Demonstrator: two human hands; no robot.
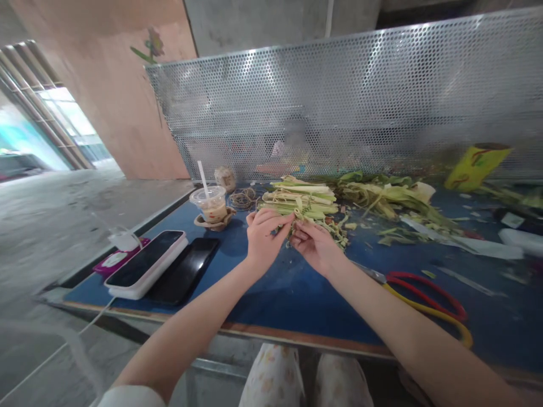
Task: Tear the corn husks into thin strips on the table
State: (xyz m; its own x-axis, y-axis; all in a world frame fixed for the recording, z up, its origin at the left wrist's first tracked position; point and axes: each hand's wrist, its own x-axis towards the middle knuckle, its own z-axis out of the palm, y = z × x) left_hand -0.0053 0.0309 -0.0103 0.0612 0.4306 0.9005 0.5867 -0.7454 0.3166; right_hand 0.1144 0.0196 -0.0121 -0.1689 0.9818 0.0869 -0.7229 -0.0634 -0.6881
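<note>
My left hand (268,233) is closed, thumb and fingertips pinching a pale green leaf strip (298,211) over the blue table. Close beside it, my right hand (316,242) is also closed on the same strip, with its fingers curled in. The fingertips partly hide the strip. Just behind the hands lies a pile of cut green stalks (305,195). Thin green trimmings (339,233) are scattered right of my right hand. Scissors (428,299) with red and yellow handles lie on the table, partly under my right forearm.
At left are a plastic cup with a straw (212,204), a coil of twine (242,199), a white-cased phone (148,265) and a black phone (186,271). Leaves (390,198) and a yellow container (475,167) stand right. A perforated metal panel (339,102) closes the table's back.
</note>
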